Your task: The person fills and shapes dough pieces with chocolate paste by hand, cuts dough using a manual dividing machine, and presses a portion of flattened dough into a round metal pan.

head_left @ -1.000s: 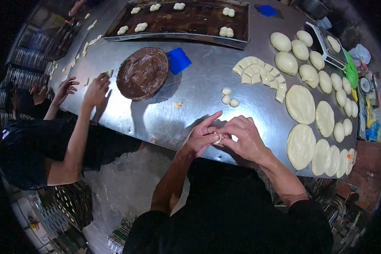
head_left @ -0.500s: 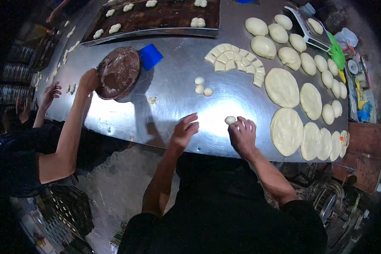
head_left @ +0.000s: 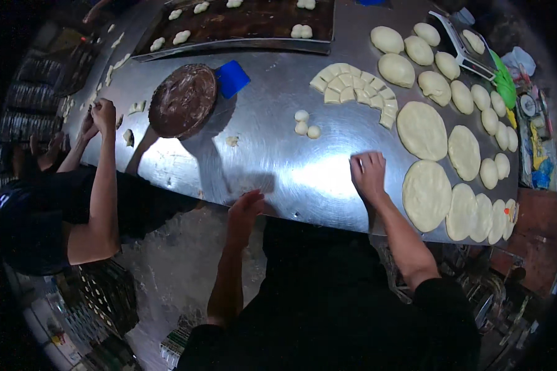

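My right hand (head_left: 369, 176) rests low over the steel table with its fingers curled down; whatever lies beneath the palm is hidden. Near the table's front edge hovers my left hand (head_left: 247, 204), loosely bent and holding nothing visible. Between and beyond the hands sits a cluster of three small dough balls (head_left: 301, 127). Farther back, a fan of cut dough pieces (head_left: 351, 86) lies on the metal. Flattened dough rounds (head_left: 426, 196) spread just right of my right hand.
Several plump dough lumps (head_left: 435, 88) stand at the back right by a scale (head_left: 464, 46). A round pan of brown filling (head_left: 182, 102) with a blue scraper (head_left: 232, 79) is to the left. Behind is a baking tray (head_left: 254, 23). At left, a co-worker's hands (head_left: 99, 117) handle dough.
My left hand has drawn back toward the table's edge. The small dough ball beside my right hand no longer shows, and that hand's fingers are more curled. The co-worker's hand has left the pan.
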Available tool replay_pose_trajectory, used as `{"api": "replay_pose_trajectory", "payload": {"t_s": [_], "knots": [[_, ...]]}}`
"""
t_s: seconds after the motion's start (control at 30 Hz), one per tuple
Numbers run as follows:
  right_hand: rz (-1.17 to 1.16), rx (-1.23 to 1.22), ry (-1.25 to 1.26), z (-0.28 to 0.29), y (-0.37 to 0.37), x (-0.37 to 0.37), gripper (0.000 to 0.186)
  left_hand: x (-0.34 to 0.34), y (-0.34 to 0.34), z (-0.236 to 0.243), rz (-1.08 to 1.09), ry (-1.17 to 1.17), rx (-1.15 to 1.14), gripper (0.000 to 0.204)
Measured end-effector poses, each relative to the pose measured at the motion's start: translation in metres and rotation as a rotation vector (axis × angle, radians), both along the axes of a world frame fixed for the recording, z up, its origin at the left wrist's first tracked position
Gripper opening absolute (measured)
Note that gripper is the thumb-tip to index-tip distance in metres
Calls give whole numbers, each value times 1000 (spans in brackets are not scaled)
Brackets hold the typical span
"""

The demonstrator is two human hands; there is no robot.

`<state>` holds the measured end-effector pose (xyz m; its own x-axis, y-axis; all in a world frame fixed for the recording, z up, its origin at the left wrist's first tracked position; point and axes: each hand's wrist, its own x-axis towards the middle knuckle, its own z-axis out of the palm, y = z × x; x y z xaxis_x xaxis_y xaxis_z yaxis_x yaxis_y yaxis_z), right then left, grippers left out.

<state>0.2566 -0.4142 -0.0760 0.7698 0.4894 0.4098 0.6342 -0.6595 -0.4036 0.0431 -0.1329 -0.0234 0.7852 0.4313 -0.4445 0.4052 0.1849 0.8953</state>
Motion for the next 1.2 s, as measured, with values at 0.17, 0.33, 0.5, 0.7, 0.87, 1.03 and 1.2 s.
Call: {"api": "replay_pose_trajectory", "payload": {"t_s": [0.17,0.33,0.5,0.7,0.87,1.03,1.2], "knots": [[205,216,301,6,38,-46,7,27,-10,9,-127,52,-186,40],[-36,116,97,17,10,-10,6,74,26,-26,-209,-183,79,28],[30,155,234,14,57,-49,11,204,33,-41,-256,-287,238,32],[-332,248,678,61,43,-35,26,263,24,-50,-637,-384,703,49],[-134,418,519,44,118,53,45,267,23,-36,-888,-388,743,66],[62,181,555,27,122,60,66,248,31,-28,-860,-521,662,92],[177,85,576,41,109,51,82,237,7,-24,-815,-419,636,95]]}}
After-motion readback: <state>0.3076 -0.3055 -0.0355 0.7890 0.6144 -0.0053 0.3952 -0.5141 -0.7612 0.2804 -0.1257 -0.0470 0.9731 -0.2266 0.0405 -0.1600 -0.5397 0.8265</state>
